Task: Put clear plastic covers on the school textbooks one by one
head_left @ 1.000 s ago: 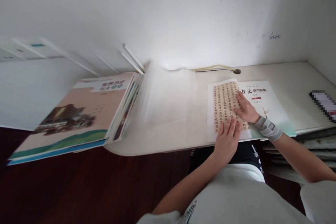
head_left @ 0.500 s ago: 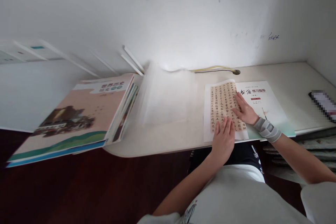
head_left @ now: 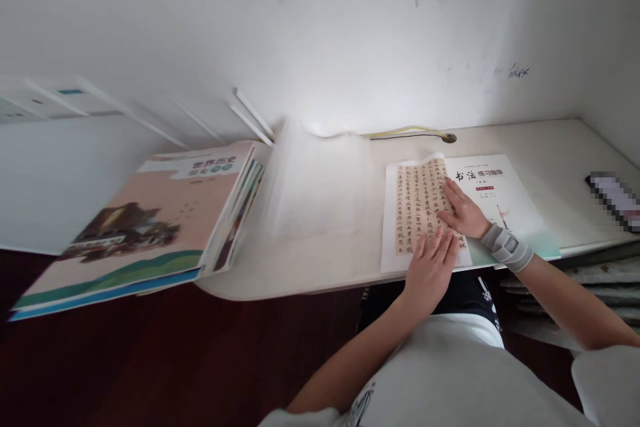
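An open calligraphy workbook (head_left: 505,180) lies on the white desk near its front edge. Its left page (head_left: 407,203) carries columns of handwritten-style characters on a tan panel; the right one is a white title page with a green lower edge. My left hand (head_left: 431,270) rests flat on the lower part of the character page, fingers slightly spread. Just above and to the right, my right hand (head_left: 465,211) lies flat near the fold, fingers stretched out over the same page. A grey band (head_left: 507,247) with a buckle wraps the right wrist.
A stack of textbooks (head_left: 145,213) with a pinkish cover stands at the left. A translucent, blurred sheet-like shape (head_left: 320,180) lies beside it. A phone (head_left: 615,197), pixelated, is at the far right. Cables (head_left: 410,130) run along the wall to a desk hole (head_left: 450,138).
My left hand has slid slightly right across the page, its fingers now more spread. The left page lies a little flatter and farther left. My right hand has barely shifted.
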`<state>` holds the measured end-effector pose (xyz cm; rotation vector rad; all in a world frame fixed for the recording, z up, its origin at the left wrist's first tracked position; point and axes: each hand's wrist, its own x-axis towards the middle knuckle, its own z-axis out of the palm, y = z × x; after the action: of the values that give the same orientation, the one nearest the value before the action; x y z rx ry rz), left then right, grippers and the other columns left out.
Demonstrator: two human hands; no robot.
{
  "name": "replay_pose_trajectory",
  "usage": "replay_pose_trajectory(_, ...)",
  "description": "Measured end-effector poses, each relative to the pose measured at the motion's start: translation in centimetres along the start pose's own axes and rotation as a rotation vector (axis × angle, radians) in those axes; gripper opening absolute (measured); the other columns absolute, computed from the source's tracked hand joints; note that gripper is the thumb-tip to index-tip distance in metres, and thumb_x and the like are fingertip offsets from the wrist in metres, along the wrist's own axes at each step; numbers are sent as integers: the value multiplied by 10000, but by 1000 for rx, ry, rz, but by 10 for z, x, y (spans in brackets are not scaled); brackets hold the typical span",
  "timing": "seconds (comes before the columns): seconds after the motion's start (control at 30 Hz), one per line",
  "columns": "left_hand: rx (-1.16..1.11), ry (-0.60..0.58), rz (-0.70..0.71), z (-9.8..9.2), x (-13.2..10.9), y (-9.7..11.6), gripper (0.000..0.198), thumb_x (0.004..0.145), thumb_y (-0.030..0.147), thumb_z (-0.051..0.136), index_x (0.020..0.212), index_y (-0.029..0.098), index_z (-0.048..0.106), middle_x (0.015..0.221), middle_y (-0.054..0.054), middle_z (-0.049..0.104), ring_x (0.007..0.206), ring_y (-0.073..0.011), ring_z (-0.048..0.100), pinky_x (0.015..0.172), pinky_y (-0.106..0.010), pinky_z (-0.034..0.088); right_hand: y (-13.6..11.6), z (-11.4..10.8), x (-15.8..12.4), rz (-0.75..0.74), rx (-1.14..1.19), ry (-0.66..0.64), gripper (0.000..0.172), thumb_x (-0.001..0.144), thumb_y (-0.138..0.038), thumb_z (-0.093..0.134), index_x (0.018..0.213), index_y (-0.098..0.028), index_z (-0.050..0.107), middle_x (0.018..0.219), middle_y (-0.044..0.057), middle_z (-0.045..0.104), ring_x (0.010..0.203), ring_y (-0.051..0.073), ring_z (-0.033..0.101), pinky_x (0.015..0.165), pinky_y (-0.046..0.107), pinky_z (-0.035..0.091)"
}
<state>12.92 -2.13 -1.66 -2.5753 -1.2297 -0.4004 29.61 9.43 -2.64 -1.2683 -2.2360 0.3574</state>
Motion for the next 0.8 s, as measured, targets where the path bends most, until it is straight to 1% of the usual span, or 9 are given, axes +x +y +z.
replay_pose_trajectory(0.1, 2, 0, -15, 4, -4, -3, 396, 922, 160, 339, 1292, 140, 475, 1363, -96, 477, 1309, -221, 369, 1081, -431, 316, -1, 0, 0, -46, -31, -31, 738, 848, -513, 459, 1433, -110, 258, 1492, 169, 225, 1381, 302, 178, 1101, 511, 267)
replay_pose_trajectory(0.2, 13, -9, -45, 4, -8, -4, 395, 910, 141, 351, 1282, 126, 486, 1356, -111, 482, 1303, -234, 377, 1074, -434, 327, -1, 0, 0, -71, -47, -41, 730, 853, -527, 448, 1434, -127, 261, 1489, 161, 239, 1380, 303, 183, 1101, 519, 263)
replay_pose_trajectory(0.33, 14, 22, -38, 5, -8, 5, 384, 903, 124, 357, 1253, 92, 509, 1323, -133, 511, 1264, -242, 430, 1064, -427, 348, 3, 1, -1, -74, -52, -38, 730, 843, -509, 478, 1438, -150, 256, 1497, 146, 224, 1376, 315, 189, 1086, 533, 281)
replay_pose_trajectory(0.47, 2, 64, -36, 6, -5, 12, 376, 891, 93, 358, 1226, 64, 526, 1292, -156, 535, 1215, -244, 487, 1039, -410, 383, 6, 1, -1, -89, -49, -75, 686, 836, -477, 500, 1414, -154, 320, 1497, 144, 223, 1373, 327, 192, 1078, 538, 289)
replay_pose_trajectory(0.57, -25, 46, -38, 5, -3, 6, 377, 889, 92, 369, 1233, 63, 519, 1287, -170, 535, 1218, -246, 484, 1030, -414, 392, 3, 0, 0, -74, -50, -70, 682, 846, -496, 472, 1402, -123, 339, 1492, 165, 226, 1373, 322, 191, 1085, 519, 287)
replay_pose_trajectory(0.7, -3, 10, -71, 3, -6, -5, 371, 884, 81, 365, 1210, 57, 541, 1276, -180, 541, 1211, -253, 491, 1006, -408, 417, -1, -2, 0, -66, -58, -51, 713, 859, -543, 422, 1409, -102, 313, 1493, 178, 212, 1377, 308, 184, 1092, 501, 286)
replay_pose_trajectory(0.8, 31, 33, -52, 1, -10, -4, 361, 878, 74, 366, 1182, 40, 558, 1266, -184, 548, 1183, -259, 516, 996, -404, 426, -3, -4, 0, -108, -92, -105, 726, 866, -564, 390, 1402, -80, 319, 1477, 194, 244, 1377, 296, 193, 1098, 492, 276)
